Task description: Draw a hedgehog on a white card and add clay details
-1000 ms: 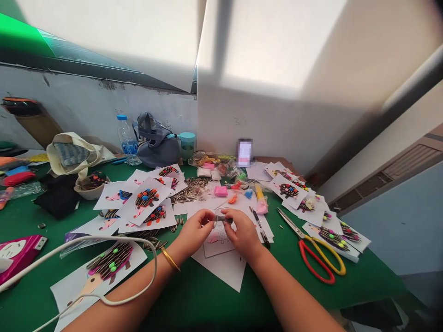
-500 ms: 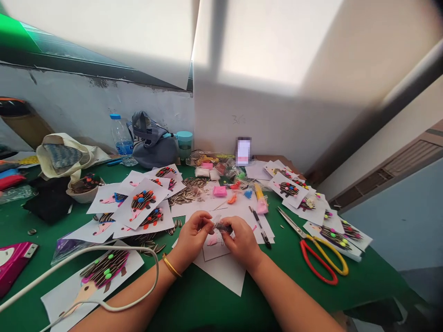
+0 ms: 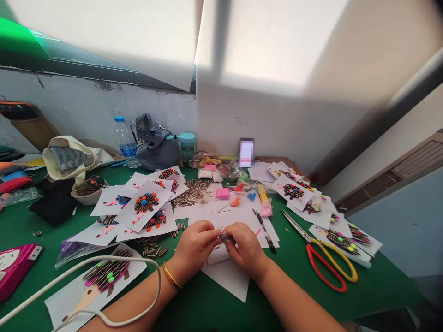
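Just above the white paper sheets (image 3: 230,279), my left hand (image 3: 197,244) and my right hand (image 3: 245,249) meet. Between their fingertips is a small see-through plastic packet (image 3: 222,235) with something dark in it. Both hands are closed on it, the left pinching one side and the right wrapped round the other. The fingers hide most of the packet. Under them lies a small white card (image 3: 218,255), partly covered. A black pen (image 3: 265,230) rests on the paper right of my right hand. Beyond the hands are lumps of pink clay (image 3: 222,193), orange clay (image 3: 236,201) and blue clay (image 3: 251,196).
Hedgehog pictures with seed spines (image 3: 145,203) are piled at left, and more pictures (image 3: 294,190) at right. Scissors (image 3: 321,253) lie open on the green table. Sunflower seeds (image 3: 190,193) are heaped behind the paper. A white cable (image 3: 104,258) loops over my left forearm.
My two hands have come closer together round the plastic packet, and less of it shows. The whole view has shifted slightly; the things on the table stay as they were.
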Available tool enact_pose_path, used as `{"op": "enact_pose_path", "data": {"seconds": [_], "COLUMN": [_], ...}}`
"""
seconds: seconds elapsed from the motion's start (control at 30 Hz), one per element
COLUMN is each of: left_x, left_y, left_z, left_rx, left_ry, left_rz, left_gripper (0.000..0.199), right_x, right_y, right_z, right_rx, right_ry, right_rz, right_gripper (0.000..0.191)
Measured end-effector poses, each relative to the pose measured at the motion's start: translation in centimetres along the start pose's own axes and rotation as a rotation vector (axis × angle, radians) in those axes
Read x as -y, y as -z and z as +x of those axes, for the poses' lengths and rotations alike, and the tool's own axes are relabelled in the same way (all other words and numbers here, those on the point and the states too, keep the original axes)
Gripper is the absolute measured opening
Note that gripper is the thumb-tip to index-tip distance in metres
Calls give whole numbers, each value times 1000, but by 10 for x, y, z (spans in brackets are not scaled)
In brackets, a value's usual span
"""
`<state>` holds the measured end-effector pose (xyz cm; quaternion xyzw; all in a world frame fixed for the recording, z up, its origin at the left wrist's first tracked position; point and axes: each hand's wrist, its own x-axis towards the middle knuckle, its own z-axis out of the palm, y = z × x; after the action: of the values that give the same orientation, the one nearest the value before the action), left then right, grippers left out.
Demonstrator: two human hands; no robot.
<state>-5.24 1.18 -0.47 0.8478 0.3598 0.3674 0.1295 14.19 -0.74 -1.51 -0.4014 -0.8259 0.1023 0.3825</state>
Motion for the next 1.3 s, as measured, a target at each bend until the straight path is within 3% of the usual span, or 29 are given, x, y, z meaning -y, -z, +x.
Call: {"op": "enact_pose_path", "data": {"seconds": [0.13,0.37,0.57,0.8,0.97,1.2,1.3], "left_x": [-5,-9,-7,-8,-6,-12,-11], "left_y": [1,2,1,0,-3,2,4], "left_z": [0,1,-2,-1,-3,-2,-1], "left_rx": [-49,28,8,-15,-48,104,114], "left_ry": [-72,119,-61,13,-8,39,44], "left_rz": [68,-37,108,73,48,147,204], "left_gripper": [18,17,17,15,15,12,19], "right_x": [2,3,-1,-2,-3,-2,-2], "right_y": [1,1,-4,-5,-5,-6,-5], "right_z": [0,2,-1,0,-1,-2,-1], "right_rx": [-7,-49,-12,-46,-26,-55,-70], "right_ry": [-8,-27,-2,-28,-24,-35,-30], "right_rz": [-4,-47,-71,-68,-55,-32,-25], "right_gripper": [10,10,11,10,11,11,11]}}
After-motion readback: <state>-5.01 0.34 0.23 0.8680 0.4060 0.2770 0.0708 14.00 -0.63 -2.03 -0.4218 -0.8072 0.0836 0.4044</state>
